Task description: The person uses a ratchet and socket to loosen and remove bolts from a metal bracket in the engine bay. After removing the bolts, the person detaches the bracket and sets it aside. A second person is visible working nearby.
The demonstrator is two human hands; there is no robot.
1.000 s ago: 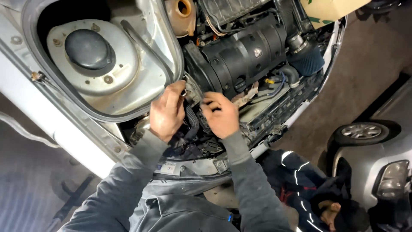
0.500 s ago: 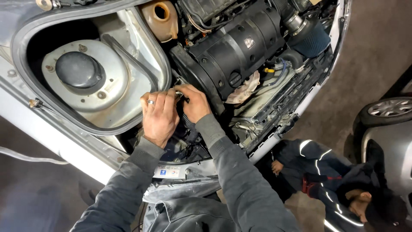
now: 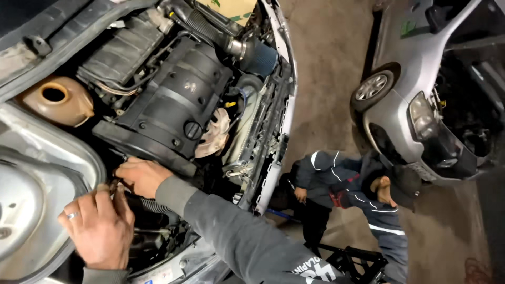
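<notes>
Black ribbed hose (image 3: pixel 150 206) beneath engine cover

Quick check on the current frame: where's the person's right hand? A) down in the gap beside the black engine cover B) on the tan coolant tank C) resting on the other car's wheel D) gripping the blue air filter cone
A: the right hand reaches into the dark gap at the near edge of the black engine cover, close to the left hand, far from the blue cone filter and the tan tank.

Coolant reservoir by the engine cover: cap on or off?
Off. The tan reservoir shows an open round filler hole on top, no cap on it.
</notes>
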